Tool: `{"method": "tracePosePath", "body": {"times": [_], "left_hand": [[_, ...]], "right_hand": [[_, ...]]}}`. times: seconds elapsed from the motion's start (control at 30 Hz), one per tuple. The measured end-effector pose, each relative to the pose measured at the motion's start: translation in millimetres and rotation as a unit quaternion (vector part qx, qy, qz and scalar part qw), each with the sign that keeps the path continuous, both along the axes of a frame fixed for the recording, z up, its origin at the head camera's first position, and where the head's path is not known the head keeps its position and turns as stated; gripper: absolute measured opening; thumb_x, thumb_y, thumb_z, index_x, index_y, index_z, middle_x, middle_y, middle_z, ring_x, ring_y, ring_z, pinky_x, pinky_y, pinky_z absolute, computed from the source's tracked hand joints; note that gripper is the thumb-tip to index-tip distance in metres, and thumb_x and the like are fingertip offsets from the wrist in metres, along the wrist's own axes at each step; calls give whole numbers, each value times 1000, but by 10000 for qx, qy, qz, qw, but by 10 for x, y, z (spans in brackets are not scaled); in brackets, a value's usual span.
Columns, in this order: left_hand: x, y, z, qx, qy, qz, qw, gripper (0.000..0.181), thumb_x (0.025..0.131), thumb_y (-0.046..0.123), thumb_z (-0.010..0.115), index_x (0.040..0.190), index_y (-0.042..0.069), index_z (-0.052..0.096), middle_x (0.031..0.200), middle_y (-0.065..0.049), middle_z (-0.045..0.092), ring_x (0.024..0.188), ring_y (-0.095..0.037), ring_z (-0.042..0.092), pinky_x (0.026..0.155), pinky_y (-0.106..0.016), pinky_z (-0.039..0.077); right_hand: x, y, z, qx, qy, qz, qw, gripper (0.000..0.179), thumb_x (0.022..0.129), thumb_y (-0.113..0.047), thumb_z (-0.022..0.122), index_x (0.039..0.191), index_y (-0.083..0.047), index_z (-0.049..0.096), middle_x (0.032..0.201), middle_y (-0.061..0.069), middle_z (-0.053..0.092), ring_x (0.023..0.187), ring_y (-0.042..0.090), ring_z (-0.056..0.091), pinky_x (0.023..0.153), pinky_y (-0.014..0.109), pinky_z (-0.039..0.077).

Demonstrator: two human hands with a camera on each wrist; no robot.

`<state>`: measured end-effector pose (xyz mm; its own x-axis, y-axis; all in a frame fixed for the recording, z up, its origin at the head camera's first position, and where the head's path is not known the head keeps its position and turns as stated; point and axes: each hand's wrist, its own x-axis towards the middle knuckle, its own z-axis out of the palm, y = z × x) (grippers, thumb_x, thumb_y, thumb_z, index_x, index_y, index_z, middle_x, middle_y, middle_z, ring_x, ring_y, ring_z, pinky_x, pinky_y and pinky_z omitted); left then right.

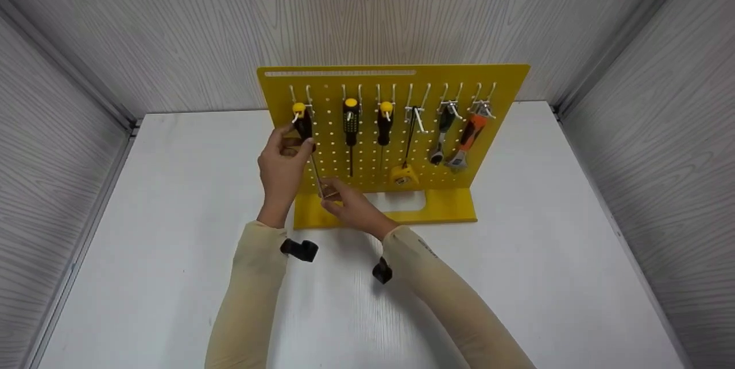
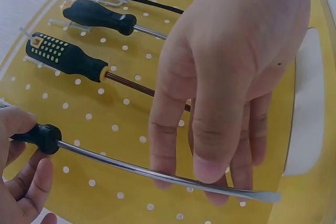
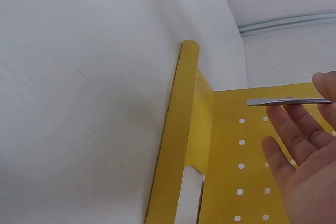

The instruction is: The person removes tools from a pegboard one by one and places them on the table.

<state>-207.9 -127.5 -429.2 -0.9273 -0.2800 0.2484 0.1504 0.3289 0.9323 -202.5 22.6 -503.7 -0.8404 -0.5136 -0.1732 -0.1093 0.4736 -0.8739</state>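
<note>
A flat-blade screwdriver with a black handle and yellow end is at the leftmost hooks, a white hook tip showing at its yellow end. My left hand grips the lower handle; in the left wrist view its fingers lie around the collar. Lower down, my right hand pinches the steel shaft near its tip, thumb on one side and fingers on the other. The blade sticks out past the right fingertips in the right wrist view. Behind both hands stands the yellow pegboard.
Two more screwdrivers, a thick one and a slimmer one, hang alongside. Further right hang a yellow tape measure, a ratchet wrench and an orange-handled adjustable wrench. The board's base stands on a white table.
</note>
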Motion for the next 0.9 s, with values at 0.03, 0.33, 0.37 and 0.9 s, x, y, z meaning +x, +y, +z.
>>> {"method": "tracePosePath", "body": {"times": [0.03,0.33,0.37,0.9], "left_hand": [[2,-2,0,14,-1,-5,10000,35,89,24,69,121,12,62,101,-8,71,83,-13,65,66,-18,50],[42,-7,25,115,-115,-122,9998,39,90,26,69,126,13,60,103,-9,70,84,-12,63,67,-18,50],[45,-7,30,117,-125,-132,9998,39,90,26,68,126,13,60,103,-9,70,84,-12,63,68,-19,50],[83,-49,121,314,-305,-654,9969,50,91,27,66,136,11,50,111,-12,68,95,-15,63,79,-20,51]], "right_hand": [[3,6,-1,-13,-22,-3,10000,46,99,-22,54,143,-15,41,132,7,57,123,21,56,104,36,46],[83,65,6,-312,-66,-62,9995,43,99,-17,55,140,-13,44,124,8,60,113,19,60,98,33,49],[97,69,9,-353,-43,-51,9994,43,99,-16,55,141,-13,44,124,8,60,113,19,60,98,33,49],[288,63,43,-803,94,-86,9967,42,98,-10,55,139,-10,44,119,15,61,103,23,62,85,30,53]]}}
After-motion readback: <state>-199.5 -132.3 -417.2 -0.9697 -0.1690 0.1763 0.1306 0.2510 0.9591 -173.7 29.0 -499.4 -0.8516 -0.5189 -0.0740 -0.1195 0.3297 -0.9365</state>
